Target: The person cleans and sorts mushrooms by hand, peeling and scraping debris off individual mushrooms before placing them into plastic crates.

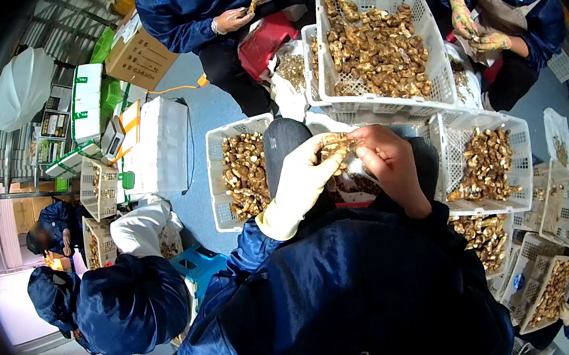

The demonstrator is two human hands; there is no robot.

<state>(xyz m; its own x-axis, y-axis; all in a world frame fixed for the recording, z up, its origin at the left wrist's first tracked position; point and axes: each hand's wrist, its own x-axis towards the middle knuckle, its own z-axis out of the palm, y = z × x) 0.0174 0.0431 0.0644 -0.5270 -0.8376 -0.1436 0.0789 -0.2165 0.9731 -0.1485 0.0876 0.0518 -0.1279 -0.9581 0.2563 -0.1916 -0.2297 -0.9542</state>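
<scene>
My left hand (306, 175), in a cream glove, is closed around a brown, dirt-specked mushroom (337, 148) above my lap. My bare right hand (387, 160) meets it from the other side, with bent fingers pinched at the mushroom; the fingertips partly hide it. Beneath my hands, between my knees, lies a white bag (355, 187) with dark crumbs on it. Left of my knee stands a white crate (221, 208) of mushrooms. Another mushroom crate (526, 183) is to the right of my right hand.
A large crate (387, 102) heaped with mushrooms stands ahead. Co-workers sit around me; one gloved person (233, 20) ahead handles a mushroom. A blue stool (200, 264) and a white foam box (164, 145) are at left. Stacked crates (558, 207) stand at right.
</scene>
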